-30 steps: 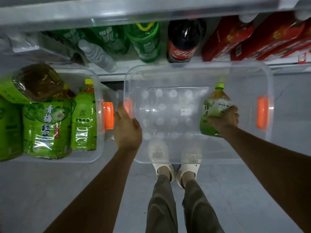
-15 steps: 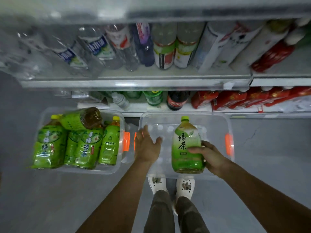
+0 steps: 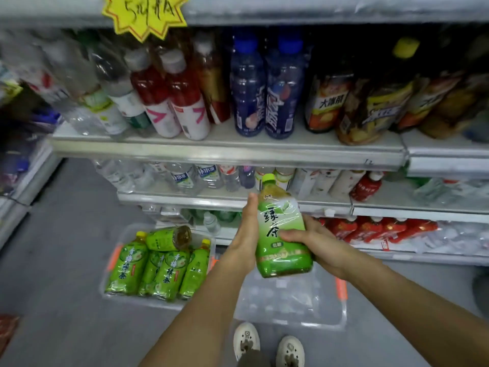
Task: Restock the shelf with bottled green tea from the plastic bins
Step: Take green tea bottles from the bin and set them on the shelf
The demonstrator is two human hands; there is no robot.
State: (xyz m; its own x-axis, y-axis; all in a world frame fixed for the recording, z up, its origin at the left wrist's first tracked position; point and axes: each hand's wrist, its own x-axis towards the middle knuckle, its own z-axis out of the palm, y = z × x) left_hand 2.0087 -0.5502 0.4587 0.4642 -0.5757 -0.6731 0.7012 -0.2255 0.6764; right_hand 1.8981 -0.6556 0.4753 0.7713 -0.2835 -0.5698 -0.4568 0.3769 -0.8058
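A person's right hand (image 3: 316,243) curls under a green tea bottle (image 3: 281,234) held above the bins (left hand (image 3: 247,231) flat against its side), best kept upright and steadied until shelved.

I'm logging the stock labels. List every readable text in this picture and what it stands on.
"绿茶" – label of the held green tea bottle, right hand gripping, left hand flat against it.
"绿茶" – bottles in the left bin.
"大" plus blurred characters – dark bottle on the upper shelf.
Handwriting on the yellow starburst sign: unreadable.
Other labels: too blurred.
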